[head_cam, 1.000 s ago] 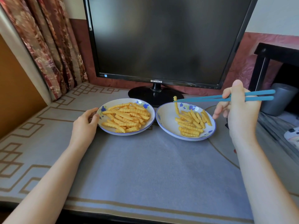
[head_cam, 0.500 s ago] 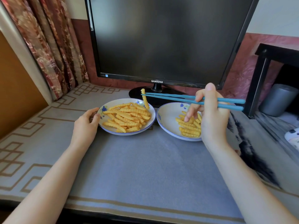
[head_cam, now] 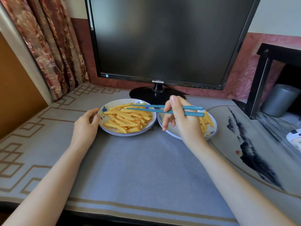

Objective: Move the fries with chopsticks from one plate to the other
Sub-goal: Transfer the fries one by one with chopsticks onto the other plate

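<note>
Being pinched in the curled fingers of the right hand [head_cam: 182, 121], the chopsticks [head_cam: 146, 110] are being held nearly level, their tips a little apart with no fry between them. The tips are being held just above the fries [head_cam: 128, 118] on the left plate [head_cam: 112, 130], whose rim is being gripped by the left hand [head_cam: 84, 128]. Other fries [head_cam: 207, 119] are lying on the right plate [head_cam: 171, 131], just beside, partly hidden by the right hand. Both plates are resting on a grey mat [head_cam: 138, 160] before a dark monitor [head_cam: 162, 38].
</note>
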